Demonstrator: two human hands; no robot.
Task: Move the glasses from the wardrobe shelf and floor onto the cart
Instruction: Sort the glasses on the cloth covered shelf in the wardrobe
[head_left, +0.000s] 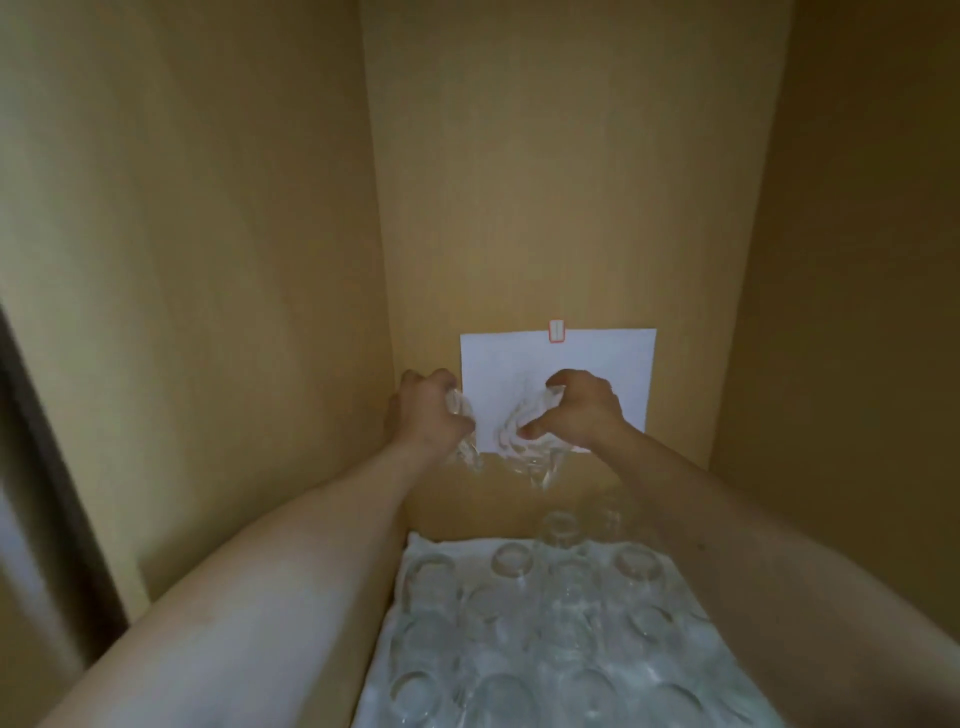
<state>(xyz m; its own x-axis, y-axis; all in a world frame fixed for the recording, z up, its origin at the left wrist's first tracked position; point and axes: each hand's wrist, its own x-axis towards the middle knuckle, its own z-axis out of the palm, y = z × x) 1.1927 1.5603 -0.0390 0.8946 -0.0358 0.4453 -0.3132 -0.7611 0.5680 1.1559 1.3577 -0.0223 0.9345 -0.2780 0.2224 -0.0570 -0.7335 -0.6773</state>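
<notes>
left hand (427, 410): fingers curled round a clear glass (464, 434) at the back left of the wardrobe; glass looks lifted off the shelf, base hanging below the palm
right hand (582, 408): thumb and fingers pinch a second glass (530, 441) near its upper part; glass hangs in front of the white paper sheet (558, 382) on the back wall; paper is held by a small red-edged clip or tape (556, 331) at its top edge
remaining glasses (540, 623): many, crowded rim-down on a white cloth (426, 545) on the shelf below the arms; one or two stand beyond the cloth's far edge, blurred, count unclear
cart: not in view
stage: early by my read — most of the shelf stock is untouched; floor glasses not visible
step in hand: carry both glasses out of the wardrobe to the cart
how to do it well: keep the two glasses apart so they don't clink; raise them enough to clear the rows underneath before drawing the arms back; keep elbows in — side walls are near both forearms
risk: smooth glass in a fingertip pinch can slip, right side more than left; a drop lands on the packed rows
</notes>
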